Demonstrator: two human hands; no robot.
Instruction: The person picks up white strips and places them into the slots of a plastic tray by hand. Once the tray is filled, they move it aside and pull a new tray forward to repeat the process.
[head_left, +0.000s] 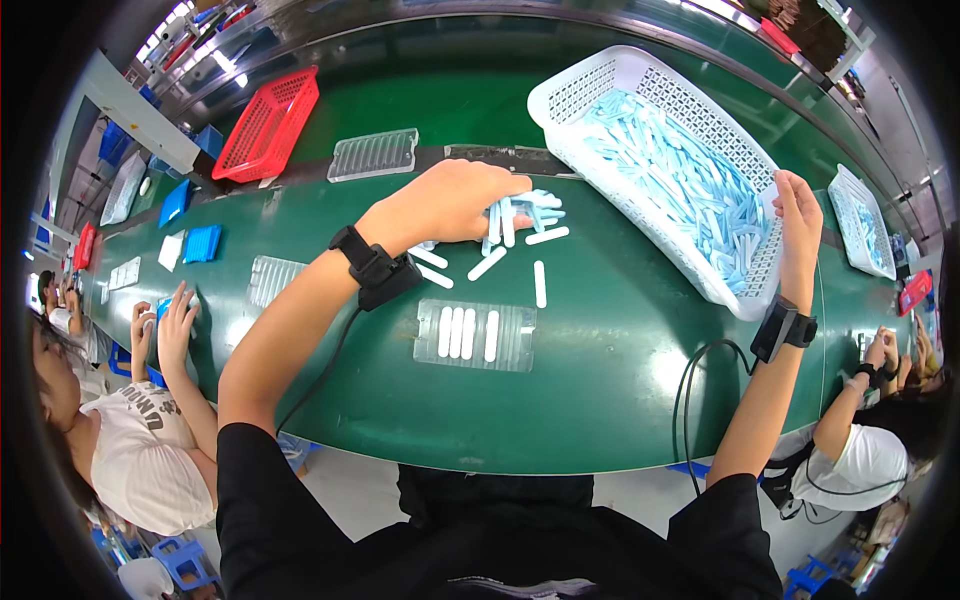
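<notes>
My left hand is closed over a bunch of small light-blue and white sticks with rounded ends, low over the green table. Several loose sticks lie around it, among them a white stick to its right. My right hand grips the right rim of a white perforated plastic basket, which holds a heap of the same sticks. Nearer to me is a clear ribbed plastic tray, with several white sticks standing side by side in its slots.
Another clear tray sits beyond my left hand, and one lies behind my left forearm. A red basket stands far left. Co-workers sit on both sides; one person's hands work at the left. Cables run from my wrist bands.
</notes>
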